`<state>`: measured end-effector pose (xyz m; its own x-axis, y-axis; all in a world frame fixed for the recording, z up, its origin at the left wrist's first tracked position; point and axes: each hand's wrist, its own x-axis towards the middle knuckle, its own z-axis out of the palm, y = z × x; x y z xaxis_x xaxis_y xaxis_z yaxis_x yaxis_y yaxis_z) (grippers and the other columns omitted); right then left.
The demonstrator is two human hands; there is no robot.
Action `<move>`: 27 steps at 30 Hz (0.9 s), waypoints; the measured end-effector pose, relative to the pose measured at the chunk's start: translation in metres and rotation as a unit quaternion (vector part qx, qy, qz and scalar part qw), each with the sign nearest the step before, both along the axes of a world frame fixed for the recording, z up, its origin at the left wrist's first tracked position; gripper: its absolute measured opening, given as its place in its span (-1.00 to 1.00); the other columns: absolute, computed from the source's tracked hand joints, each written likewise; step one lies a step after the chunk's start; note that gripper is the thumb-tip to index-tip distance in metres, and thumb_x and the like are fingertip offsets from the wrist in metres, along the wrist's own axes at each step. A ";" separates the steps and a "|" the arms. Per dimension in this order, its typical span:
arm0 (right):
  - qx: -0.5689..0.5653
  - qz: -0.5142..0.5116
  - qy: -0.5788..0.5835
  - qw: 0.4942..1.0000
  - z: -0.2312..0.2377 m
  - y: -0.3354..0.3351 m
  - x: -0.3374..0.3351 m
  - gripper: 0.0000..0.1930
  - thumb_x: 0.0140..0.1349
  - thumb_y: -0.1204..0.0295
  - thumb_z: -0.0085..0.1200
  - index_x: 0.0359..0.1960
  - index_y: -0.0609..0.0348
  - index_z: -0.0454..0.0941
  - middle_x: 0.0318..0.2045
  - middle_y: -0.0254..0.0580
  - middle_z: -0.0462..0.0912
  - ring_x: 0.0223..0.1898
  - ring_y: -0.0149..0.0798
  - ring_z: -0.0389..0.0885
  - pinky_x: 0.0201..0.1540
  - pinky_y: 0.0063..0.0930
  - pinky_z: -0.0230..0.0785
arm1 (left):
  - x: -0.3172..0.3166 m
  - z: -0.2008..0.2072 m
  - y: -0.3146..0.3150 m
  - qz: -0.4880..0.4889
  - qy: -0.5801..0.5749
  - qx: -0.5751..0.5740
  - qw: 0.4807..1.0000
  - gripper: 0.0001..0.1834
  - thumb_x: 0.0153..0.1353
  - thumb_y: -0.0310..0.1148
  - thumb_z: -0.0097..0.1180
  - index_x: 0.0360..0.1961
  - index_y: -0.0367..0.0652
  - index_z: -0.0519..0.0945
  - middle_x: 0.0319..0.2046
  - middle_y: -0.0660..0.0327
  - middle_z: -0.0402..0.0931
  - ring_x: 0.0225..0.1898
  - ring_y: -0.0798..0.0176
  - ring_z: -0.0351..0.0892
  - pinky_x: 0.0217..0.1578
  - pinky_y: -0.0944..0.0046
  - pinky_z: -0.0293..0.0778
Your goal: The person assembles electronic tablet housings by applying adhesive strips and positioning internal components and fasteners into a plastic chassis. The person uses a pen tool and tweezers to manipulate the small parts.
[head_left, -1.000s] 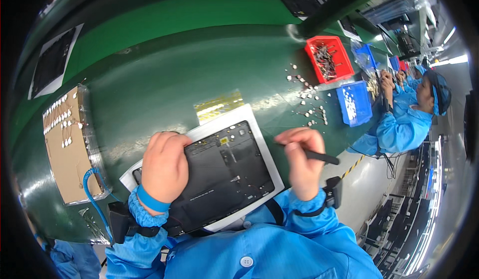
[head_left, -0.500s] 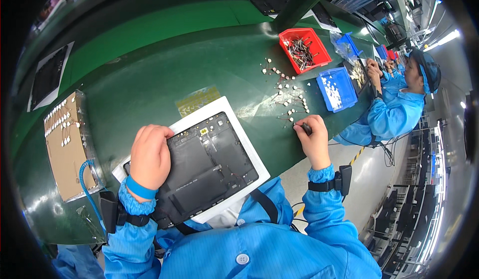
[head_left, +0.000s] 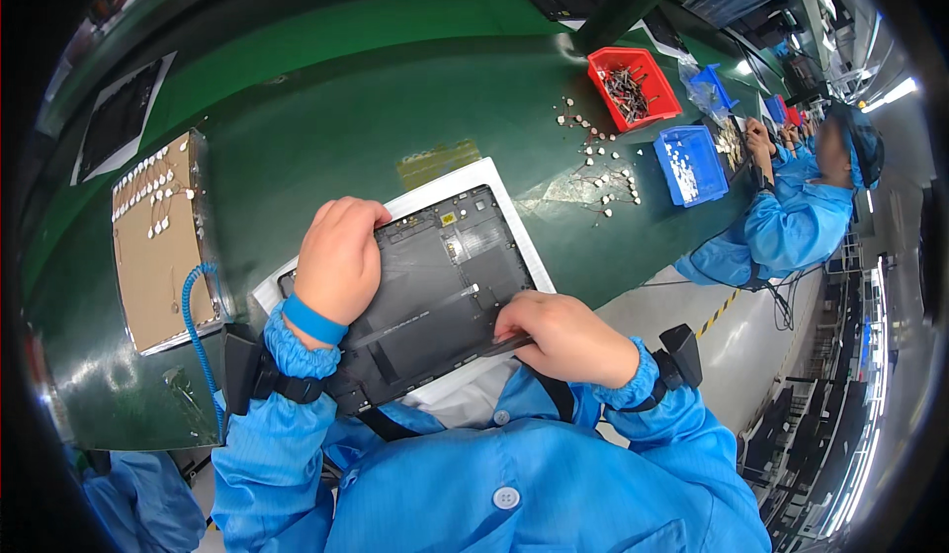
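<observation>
A black tablet back housing [head_left: 425, 331] lies tilted on a white sheet [head_left: 509, 182] at the near edge of the green table. My left hand [head_left: 341, 261] lies over its upper left part, fingers curled at its far edge and a blue band round the wrist. At the lower right part of the housing is my right hand [head_left: 573, 340], its fingers pinched together close to the surface. A dark slim thing shows under those fingertips; what it is, I cannot make out.
Small white round parts with wires [head_left: 598, 172] lie to the right, near a red bin [head_left: 662, 108] and a blue bin [head_left: 707, 192]. A cardboard-topped stack [head_left: 148, 296] with more wired parts stands left, beside a coiled blue cord [head_left: 203, 331]. A co-worker [head_left: 806, 217] sits at right.
My right hand has come left from beside the loose wired parts to the housing's lower right. My left hand stays on the housing. The whole view has shifted slightly.
</observation>
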<state>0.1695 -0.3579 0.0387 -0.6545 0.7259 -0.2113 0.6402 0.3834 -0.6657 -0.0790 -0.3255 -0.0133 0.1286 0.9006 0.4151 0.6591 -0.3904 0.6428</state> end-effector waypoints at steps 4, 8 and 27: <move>0.030 0.091 -0.122 0.988 -0.001 0.005 -0.014 -0.82 -0.18 0.56 0.06 -0.44 0.17 0.50 -0.42 -0.15 0.51 -0.32 -0.05 0.52 -0.28 -0.29 0.39 | 0.000 -0.003 -0.001 0.003 -0.002 -0.006 1.000 -0.81 -0.09 -0.67 -0.11 -0.41 -0.26 0.48 -0.43 0.05 0.44 -0.31 -0.06 0.38 -0.27 0.08 0.34; 0.093 0.155 -0.204 0.962 -0.001 0.010 -0.025 -0.87 -0.15 0.49 0.08 -0.50 0.21 0.51 -0.47 -0.08 0.53 -0.37 0.00 0.53 -0.31 -0.25 0.40 | 0.000 -0.001 0.000 0.003 -0.002 0.003 1.000 -0.80 -0.09 -0.66 -0.11 -0.41 -0.25 0.48 -0.43 0.05 0.44 -0.29 -0.06 0.38 -0.26 0.09 0.34; 0.067 -0.026 -0.023 0.997 0.020 0.058 0.007 -0.83 -0.07 0.34 0.17 -0.45 0.10 0.52 -0.46 -0.14 0.52 -0.40 -0.05 0.53 -0.34 -0.27 0.38 | 0.000 0.007 -0.002 0.002 0.008 -0.009 1.000 -0.82 -0.12 -0.65 -0.08 -0.43 -0.26 0.46 -0.44 0.03 0.42 -0.32 -0.07 0.36 -0.26 0.08 0.31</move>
<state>0.1767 -0.2999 0.0588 -0.6069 0.7825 -0.1390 0.6899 0.4319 -0.5810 -0.0795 -0.3272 -0.0062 0.1321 0.9084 0.3966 0.6714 -0.3764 0.6384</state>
